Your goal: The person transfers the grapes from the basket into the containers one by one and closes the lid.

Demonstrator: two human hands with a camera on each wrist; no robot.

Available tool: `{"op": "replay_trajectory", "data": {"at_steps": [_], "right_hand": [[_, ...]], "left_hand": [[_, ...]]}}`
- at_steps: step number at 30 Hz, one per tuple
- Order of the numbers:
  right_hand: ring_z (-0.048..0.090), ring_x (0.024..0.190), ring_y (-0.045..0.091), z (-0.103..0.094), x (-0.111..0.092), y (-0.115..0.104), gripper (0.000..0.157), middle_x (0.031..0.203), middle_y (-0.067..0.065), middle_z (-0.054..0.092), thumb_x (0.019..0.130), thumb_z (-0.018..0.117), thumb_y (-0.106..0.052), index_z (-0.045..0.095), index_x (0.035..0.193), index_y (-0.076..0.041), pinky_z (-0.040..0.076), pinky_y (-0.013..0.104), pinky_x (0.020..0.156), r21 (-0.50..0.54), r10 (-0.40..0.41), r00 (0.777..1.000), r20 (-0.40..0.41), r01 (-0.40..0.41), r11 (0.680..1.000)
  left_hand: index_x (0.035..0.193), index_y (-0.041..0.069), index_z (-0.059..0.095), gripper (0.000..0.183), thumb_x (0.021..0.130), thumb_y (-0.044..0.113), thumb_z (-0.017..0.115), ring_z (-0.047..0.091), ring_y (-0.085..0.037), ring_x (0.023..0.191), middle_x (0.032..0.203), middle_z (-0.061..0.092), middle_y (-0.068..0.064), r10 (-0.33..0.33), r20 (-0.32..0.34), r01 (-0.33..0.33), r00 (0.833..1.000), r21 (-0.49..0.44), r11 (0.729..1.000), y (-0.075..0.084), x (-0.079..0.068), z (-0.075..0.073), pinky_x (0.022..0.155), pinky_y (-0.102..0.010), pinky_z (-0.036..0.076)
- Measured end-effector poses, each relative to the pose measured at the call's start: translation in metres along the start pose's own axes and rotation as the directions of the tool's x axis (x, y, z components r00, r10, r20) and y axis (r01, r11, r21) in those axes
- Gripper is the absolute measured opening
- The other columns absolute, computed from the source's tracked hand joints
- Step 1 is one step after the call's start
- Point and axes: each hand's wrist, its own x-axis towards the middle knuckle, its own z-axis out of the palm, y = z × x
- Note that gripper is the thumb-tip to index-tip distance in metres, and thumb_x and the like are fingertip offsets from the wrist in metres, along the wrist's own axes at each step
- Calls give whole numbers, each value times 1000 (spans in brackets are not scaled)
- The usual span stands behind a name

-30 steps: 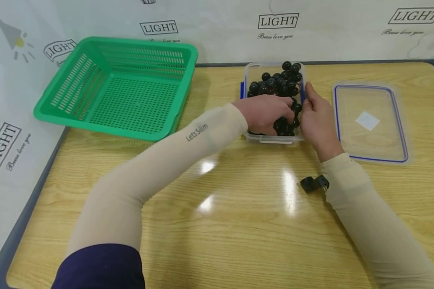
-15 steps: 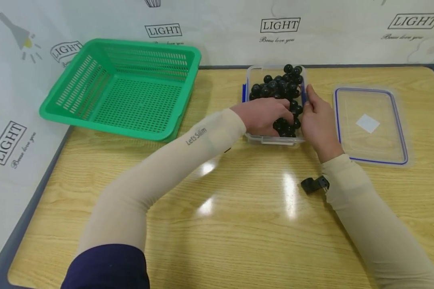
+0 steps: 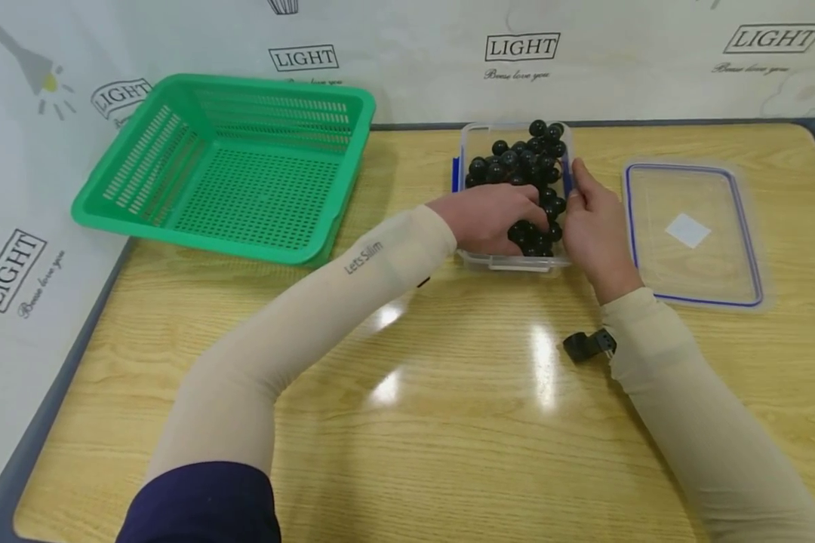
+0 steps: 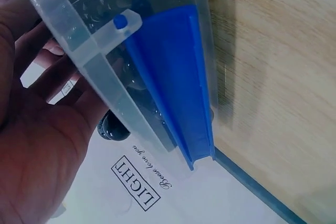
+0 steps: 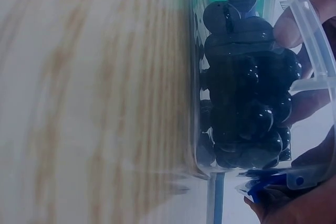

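On the grained desk (image 3: 448, 437), head view, one clear plastic box (image 3: 478, 261) contains round, glossy grapes (image 3: 516, 160), overlapping beyond counting; the left hand (image 3: 492, 217) has its grip around some, the right hand (image 3: 596, 235) clasps the box. Left wrist: one smooth blue latch (image 4: 170, 72). Right wrist: grapes behind transparent wall.

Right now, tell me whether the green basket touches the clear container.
Apart: the head view shows a strip of wooden tabletop between the green basket and the clear container, above the left sleeve.

We count one box (image 3: 482, 261), many overlapping grapes (image 3: 515, 160) inside it, one basket (image 3: 258, 197) left of it, one lid (image 3: 693, 268) right, two hands (image 3: 492, 217) at it.
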Motion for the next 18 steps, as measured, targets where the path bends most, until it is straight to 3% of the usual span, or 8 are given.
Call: {"op": "replay_trajectory", "data": {"at_steps": [6, 12, 18], "right_hand": [[39, 56, 14, 0, 0, 1, 47, 155, 3, 34, 108, 25, -23, 22, 155, -24, 35, 23, 51, -7, 7, 1000, -2, -7, 1000], [40, 59, 16, 1, 0, 2, 47, 155, 3, 34, 108, 25, -22, 22, 155, -23, 36, 25, 54, -9, 9, 1000, -3, -9, 1000], [40, 62, 18, 2, 2, 2, 47, 156, 0, 29, 108, 26, -23, 22, 155, -23, 35, 25, 55, -5, -5, 1000, -5, 5, 1000]], "left_hand": [[141, 17, 54, 49, 96, 31, 66, 51, -13, 115, 133, 49, -2, -1, -4, 1, 1000, 12, 1000, 0, 0, 2, 97, -20, 38], [145, 20, 51, 51, 97, 35, 63, 43, -18, 131, 145, 43, -5, -31, 5, 31, 999, 8, 999, -1, -2, 5, 107, -25, 33], [144, 20, 51, 50, 98, 36, 62, 39, -18, 134, 148, 41, -4, -39, -31, 38, 999, -18, 999, -5, -6, 8, 109, -25, 29]]}}
